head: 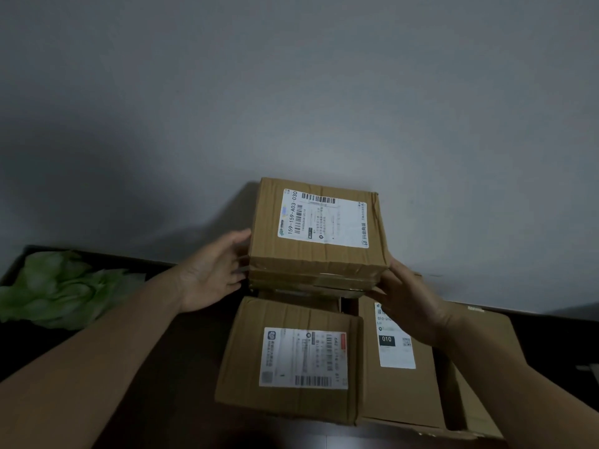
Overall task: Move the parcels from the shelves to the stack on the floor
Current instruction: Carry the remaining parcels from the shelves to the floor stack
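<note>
A brown cardboard parcel (319, 254) with a white label on its top sits highest on the stack, close to the grey wall. A thinner box (308, 281) lies right under it. My left hand (212, 270) faces the parcel's left side, palm open, fingertips touching both boxes. My right hand (410, 299) holds the parcel's near right corner, thumb along the front edge and fingers up the right side. Lower in the stack are a labelled parcel (246, 367) at the front and a larger one (428, 384) to the right.
The stack stands on a dark floor (168, 367) against the grey wall (291, 92). A crumpled green bag or sheet (61, 290) lies on the floor to the left. The large right box has an open flap (476, 406) at its near right.
</note>
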